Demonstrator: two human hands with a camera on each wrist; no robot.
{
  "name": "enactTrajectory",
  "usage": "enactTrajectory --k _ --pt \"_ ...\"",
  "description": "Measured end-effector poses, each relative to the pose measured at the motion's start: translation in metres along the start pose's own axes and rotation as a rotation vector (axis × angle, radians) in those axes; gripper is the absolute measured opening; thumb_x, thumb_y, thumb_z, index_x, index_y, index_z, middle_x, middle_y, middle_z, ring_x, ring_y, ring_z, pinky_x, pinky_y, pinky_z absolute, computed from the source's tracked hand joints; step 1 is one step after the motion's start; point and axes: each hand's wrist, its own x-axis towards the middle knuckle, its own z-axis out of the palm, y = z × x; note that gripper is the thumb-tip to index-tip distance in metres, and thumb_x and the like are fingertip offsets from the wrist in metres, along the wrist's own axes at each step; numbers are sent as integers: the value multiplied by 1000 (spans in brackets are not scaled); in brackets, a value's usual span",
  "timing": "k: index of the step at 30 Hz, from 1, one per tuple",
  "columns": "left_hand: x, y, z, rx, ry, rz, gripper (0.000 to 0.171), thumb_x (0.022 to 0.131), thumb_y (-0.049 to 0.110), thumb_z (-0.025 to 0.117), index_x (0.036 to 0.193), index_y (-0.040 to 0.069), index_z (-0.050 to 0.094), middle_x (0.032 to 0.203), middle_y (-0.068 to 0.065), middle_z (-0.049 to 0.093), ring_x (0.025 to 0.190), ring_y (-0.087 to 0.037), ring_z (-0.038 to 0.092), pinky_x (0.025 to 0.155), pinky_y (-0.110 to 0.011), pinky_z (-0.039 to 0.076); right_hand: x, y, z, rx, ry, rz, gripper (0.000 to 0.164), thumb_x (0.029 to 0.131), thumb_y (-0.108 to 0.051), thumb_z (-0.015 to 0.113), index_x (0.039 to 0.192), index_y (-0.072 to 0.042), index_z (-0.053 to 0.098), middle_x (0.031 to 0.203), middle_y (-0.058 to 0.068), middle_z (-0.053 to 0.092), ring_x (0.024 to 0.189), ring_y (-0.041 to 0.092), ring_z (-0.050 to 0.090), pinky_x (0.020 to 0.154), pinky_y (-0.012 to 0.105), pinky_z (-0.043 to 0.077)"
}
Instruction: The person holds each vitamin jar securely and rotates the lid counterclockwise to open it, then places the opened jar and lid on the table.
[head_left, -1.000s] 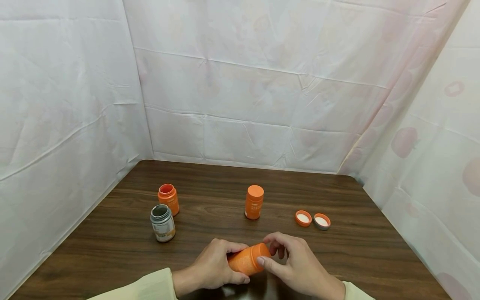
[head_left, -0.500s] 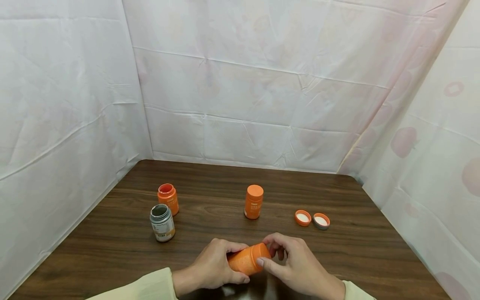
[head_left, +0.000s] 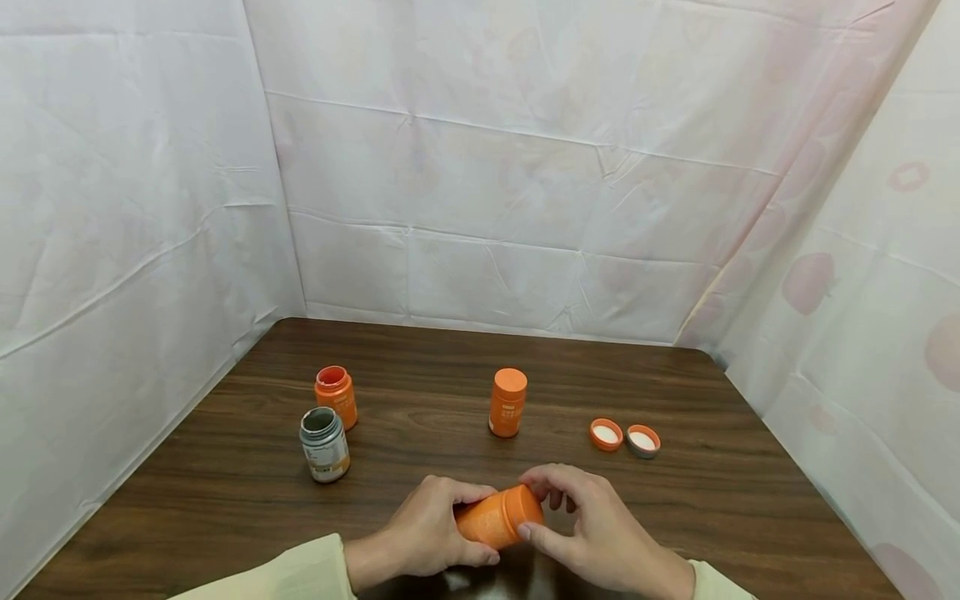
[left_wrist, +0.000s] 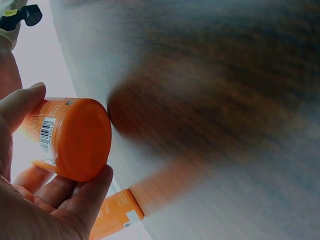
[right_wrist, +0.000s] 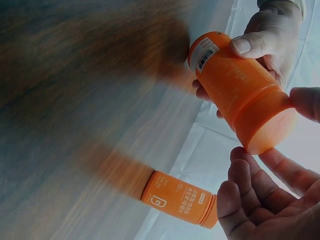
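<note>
Lid (head_left: 529,505): I judge that I am turning it; this goes best with thumb and fingers bearing on opposite sides, the twist kept along the bottle's own axis so the thread doesn't bind.
Bottle (head_left: 483,525): orange, tilted, its lid end toward the right edge of the surface (head_left: 420,350), near the middle of the front edge; I can't tell whether its base touches down. The mouth should stay raised in case the contents are loose.
Left hand (head_left: 427,533): wrapped round the body, thumb against fingers; it should hold firm without squeezing the wall.
Right hand (head_left: 600,533): half open, thumb and fingertips pinching the lid, palm clear of it.
Open bottles: orange one (head_left: 341,406) and grey one (head_left: 327,457), upright near the left edge.
Loose lids (head_left: 606,435): two, toward the right edge.
</note>
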Motion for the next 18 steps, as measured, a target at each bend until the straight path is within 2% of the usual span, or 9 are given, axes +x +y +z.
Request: enactTrajectory --k 5,12,18 --pt "0 -1 0 1 1 0 49 73 30 94 119 27 76 103 18 72 83 0 61 74 -23 49 -1 1 0 1 8 -36 38 88 -26 84 121 -24 66 101 -16 64 84 3 55 69 26 49" --pt "1 -1 0 16 3 2 50 74 32 94 120 27 75 104 18 72 83 0 61 75 -23 49 -1 2 -2 35 -14 -42 46 85 -19 86 126 -21 65 107 -14 65 89 7 58 73 25 50" --pt "1 -1 0 12 3 -1 51 73 31 95 121 26 75 105 18 72 84 1 61 74 -23 49 0 3 -3 41 -9 -102 55 79 -7 87 127 -19 64 114 -12 65 91 10 60 75 26 51"
